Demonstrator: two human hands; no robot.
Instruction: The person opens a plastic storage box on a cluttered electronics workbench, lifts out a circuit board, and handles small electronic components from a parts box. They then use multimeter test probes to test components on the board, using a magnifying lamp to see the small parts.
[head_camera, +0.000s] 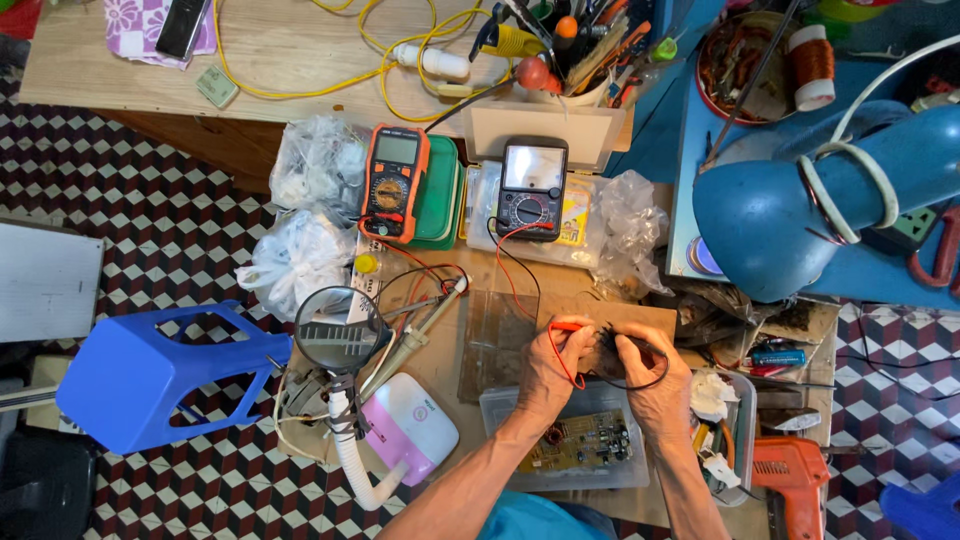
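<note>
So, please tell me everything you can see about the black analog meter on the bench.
The black analog meter lies flat, face up, on a clear plastic box, right of the orange digital meter. It looks plastic, with a pale needle window above and a round selector dial below. A red lead and a black lead run from its lower edge toward the hands. Neither the left hand nor the right hand touches it.

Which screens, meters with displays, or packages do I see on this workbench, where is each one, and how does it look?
Digital multimeter: left of centre, lying on a green box, orange casing, grey rectangular screen, round dial.
Analogue multimeter: centre, black, pale scale window, round dial; red and black leads run toward the hands.
Clear plastic bags: left of the orange meter, crumpled, whitish contents.
Phone: top left, on flowered cloth, dark screen.
Left hand: holds the red probe.
</note>
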